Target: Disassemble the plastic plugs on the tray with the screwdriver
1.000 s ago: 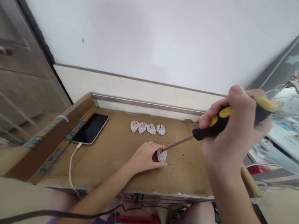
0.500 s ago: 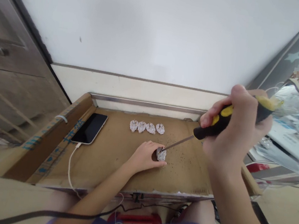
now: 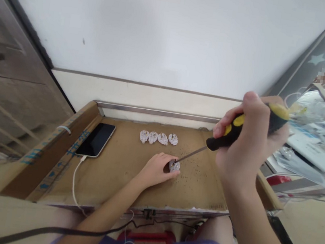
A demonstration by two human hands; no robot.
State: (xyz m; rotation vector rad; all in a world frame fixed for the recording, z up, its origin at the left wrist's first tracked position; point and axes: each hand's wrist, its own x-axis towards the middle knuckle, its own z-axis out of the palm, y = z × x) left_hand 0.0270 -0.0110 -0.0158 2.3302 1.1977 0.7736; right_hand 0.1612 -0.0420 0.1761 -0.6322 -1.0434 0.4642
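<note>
My left hand (image 3: 159, 171) pinches a small white electrical plug (image 3: 174, 167) between thumb and fingers, holding it down on the cardboard. A black and yellow screwdriver (image 3: 232, 131) is wrapped in my right hand (image 3: 249, 141), raised at the right. Its shaft slants down to the left, and the tip meets the upper part of the plug; the exact contact point is too small to make out. Behind my left hand, several similar white plug pieces (image 3: 153, 137) stand in a row with their pins up.
A smartphone (image 3: 96, 140) with a white charging cable (image 3: 74, 182) lies on the left of the cardboard surface (image 3: 117, 176). Raised cardboard sides border it. Small dark holes dot the cardboard near the plug. At the right stands a cluttered table (image 3: 307, 150). A black cord (image 3: 78, 232) crosses below.
The view has shifted slightly. My right hand and the screwdriver handle have moved a little to the left, with the tip still at the plug. My left hand keeps its hold.
</note>
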